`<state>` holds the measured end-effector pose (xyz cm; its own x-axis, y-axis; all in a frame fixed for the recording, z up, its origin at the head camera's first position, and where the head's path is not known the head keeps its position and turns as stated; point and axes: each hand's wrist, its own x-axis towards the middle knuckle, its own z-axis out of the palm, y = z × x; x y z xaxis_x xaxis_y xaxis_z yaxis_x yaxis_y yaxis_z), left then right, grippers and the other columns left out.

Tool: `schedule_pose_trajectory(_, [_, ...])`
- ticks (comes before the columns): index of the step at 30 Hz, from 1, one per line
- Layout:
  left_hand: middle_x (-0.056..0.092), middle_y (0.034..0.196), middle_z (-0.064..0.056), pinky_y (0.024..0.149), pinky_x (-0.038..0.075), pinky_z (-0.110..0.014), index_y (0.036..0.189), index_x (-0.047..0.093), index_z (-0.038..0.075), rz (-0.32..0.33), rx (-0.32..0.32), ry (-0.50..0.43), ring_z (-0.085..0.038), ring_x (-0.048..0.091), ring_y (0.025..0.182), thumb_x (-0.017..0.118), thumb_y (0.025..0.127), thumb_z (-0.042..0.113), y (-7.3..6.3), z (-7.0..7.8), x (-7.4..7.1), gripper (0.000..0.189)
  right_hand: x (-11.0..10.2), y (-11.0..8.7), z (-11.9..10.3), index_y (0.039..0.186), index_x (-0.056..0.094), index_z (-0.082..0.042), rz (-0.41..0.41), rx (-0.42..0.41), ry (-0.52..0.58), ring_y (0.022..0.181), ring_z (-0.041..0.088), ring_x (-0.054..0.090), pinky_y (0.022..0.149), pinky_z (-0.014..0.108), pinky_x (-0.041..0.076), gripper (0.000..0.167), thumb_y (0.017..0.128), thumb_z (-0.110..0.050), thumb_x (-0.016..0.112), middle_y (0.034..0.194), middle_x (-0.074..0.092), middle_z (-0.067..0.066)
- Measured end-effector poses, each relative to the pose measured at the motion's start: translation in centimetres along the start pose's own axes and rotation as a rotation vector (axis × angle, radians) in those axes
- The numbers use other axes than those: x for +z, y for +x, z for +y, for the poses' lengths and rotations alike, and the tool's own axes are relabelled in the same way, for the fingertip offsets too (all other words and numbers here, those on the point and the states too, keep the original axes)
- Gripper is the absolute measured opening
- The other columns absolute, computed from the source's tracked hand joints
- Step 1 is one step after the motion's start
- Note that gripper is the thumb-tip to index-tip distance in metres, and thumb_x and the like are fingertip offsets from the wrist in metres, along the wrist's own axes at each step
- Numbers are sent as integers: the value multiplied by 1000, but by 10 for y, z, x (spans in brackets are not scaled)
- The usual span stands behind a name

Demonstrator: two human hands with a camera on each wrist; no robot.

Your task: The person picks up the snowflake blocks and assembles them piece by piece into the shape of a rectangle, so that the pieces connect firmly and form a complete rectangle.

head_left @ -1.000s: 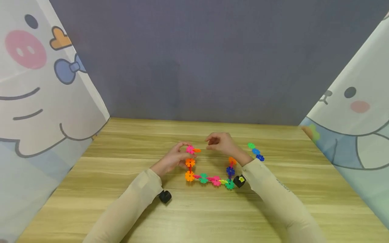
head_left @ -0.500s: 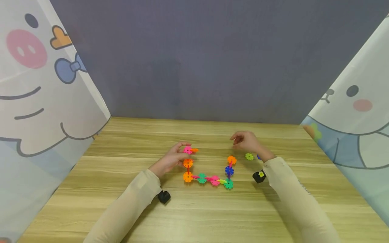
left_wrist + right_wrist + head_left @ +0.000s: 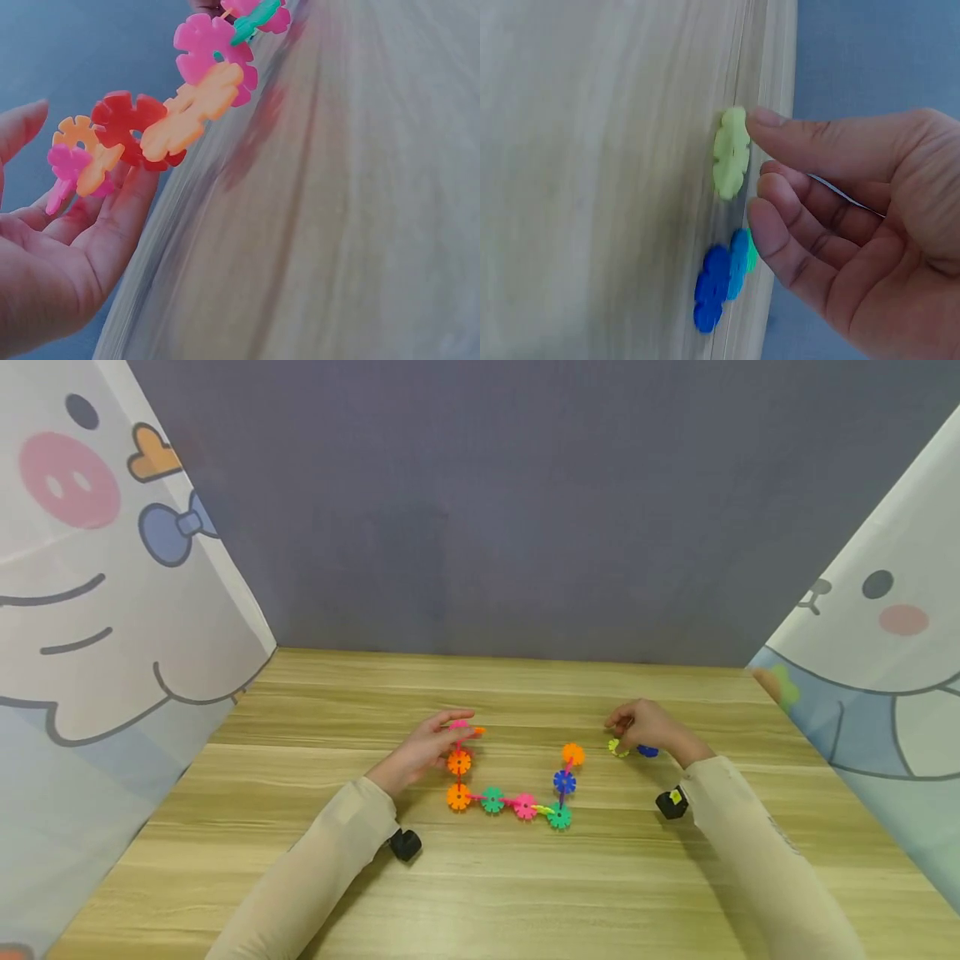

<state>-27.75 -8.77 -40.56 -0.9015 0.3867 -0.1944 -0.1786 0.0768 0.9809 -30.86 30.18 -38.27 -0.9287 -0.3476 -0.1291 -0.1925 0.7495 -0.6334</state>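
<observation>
A U-shaped chain of interlocking flower discs [image 3: 492,800] in orange, pink, red, green and blue lies on the wooden table. My left hand [image 3: 420,753] is at its upper left end, fingers mostly straight. In the left wrist view, the orange and red discs [image 3: 129,124] rest against the fingers [image 3: 120,225], while the thumb stands apart. My right hand [image 3: 651,727] is over a loose yellow-green disc [image 3: 732,154]. Its thumb tip lies right beside the disc's edge, contact unclear, and the other fingers are loosely bent around nothing.
Beside the yellow-green disc lie a dark blue disc [image 3: 712,289], a lighter blue disc [image 3: 738,262] and a green disc [image 3: 751,251]. A grey panel [image 3: 480,527] stands at the table's back edge, and printed cloths [image 3: 112,635] flank both sides.
My right hand has moved right, from near the left hand to the yellow-green disc. The left hand stays at the chain's end, and the chain has shifted slightly left.
</observation>
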Motion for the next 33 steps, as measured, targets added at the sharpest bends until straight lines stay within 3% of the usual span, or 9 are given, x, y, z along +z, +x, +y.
schedule_pose_trajectory(4, [57, 139, -15, 68, 54, -32, 151, 41, 10, 0, -3, -6, -23, 68, 97, 54, 104, 24, -1, 0, 0, 50, -2, -5, 2, 112, 69, 11, -14, 29, -17, 82, 22, 61, 69, 34, 56, 45, 70, 3, 82, 93, 69, 14])
schedule_pose_trajectory(10, [56, 139, -15, 64, 54, -30, 151, 41, 10, -11, 1, -35, -21, 68, 95, 54, 105, 20, -1, -1, -1, 49, -3, -8, 2, 105, 74, 8, -40, 32, -42, 85, 22, 63, 71, 36, 57, 34, 71, 1, 80, 102, 72, 17])
schedule_pose_trajectory(21, [57, 129, -13, 58, 49, -26, 152, 39, 11, -12, 4, -57, -18, 67, 88, 54, 104, 18, 0, -2, -2, 50, -1, -5, 2, 93, 73, 5, -29, 12, -64, 64, 17, 61, 58, 33, 55, 25, 70, 2, 80, 85, 70, 9])
schedule_pose_trajectory(28, [56, 138, -18, 55, 48, -24, 151, 39, 10, -5, 18, -69, -19, 69, 88, 52, 105, 14, -2, -2, -2, 48, 2, -5, 1, 88, 71, 7, -3, 66, 61, 59, 20, 65, 56, 34, 58, 17, 73, 5, 76, 75, 69, 8])
schedule_pose_trajectory(33, [58, 135, -17, 53, 48, -24, 151, 40, 11, 13, 9, -82, -13, 57, 71, 50, 105, 13, -2, -4, 0, 47, 8, -5, -2, 88, 70, 11, 32, 64, 136, 61, 23, 69, 59, 35, 61, 12, 77, 7, 71, 73, 69, 9])
